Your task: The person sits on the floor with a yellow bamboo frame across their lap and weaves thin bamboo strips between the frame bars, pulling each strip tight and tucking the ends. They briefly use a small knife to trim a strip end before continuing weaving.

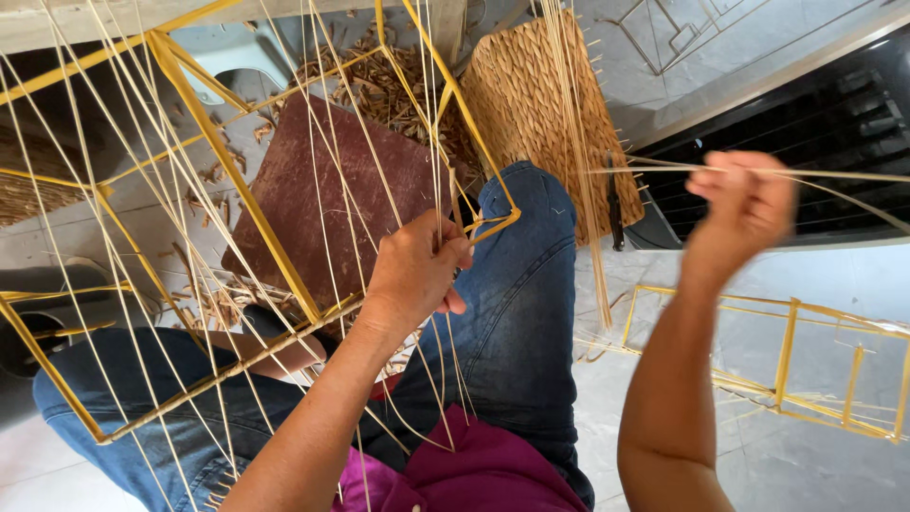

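Observation:
A yellow cane frame point(194, 114) strung with thin pale strands rests across my lap in blue jeans. My left hand point(417, 270) grips the frame near its right corner, fingers closed around the bar and several strands. My right hand point(744, 204) is raised to the right, blurred, fist closed on a thin pale strand point(654, 169) stretched tight from the frame out past the hand.
A reddish-brown board point(322, 190) lies on the floor under the frame, with cane scraps point(379, 90) behind it. A woven panel point(536, 104) leans at the back. A second yellow frame point(787, 360) lies on the tiled floor at right. A dark grille point(834, 133) sits beyond.

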{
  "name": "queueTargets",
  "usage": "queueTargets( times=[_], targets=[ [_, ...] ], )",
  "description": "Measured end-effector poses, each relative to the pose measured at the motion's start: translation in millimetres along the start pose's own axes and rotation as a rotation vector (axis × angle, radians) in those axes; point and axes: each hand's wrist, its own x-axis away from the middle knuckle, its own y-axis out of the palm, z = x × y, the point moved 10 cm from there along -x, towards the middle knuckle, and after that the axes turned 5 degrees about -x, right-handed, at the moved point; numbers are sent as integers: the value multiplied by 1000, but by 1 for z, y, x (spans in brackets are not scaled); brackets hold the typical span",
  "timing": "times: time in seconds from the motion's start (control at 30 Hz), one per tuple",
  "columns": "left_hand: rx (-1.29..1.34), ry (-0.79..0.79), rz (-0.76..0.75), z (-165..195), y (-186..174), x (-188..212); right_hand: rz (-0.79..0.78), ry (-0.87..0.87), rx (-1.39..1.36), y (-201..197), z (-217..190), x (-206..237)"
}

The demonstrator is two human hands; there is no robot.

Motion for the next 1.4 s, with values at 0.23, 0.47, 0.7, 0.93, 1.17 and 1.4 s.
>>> queueTargets(
  times=[0.23,0.47,0.7,0.93,1.17,1.4],
  targets=[
    [16,9,10,-2,-1,0,-118,135,192,54,115,18],
    [15,-10,9,-3,-3,0,-185,172,309,64,146,26],
    [28,-10,9,-3,-1,-1,14,242,-39,24,29,-5],
    [112,45,65,-1,4,-3,-139,138,-154,78,-115,9],
    [138,78,79,-4,2,-7,-634,84,59,201,-119,38],
    [163,34,34,-2,1,-12,-1037,333,364,266,-56,89]
  ],
)
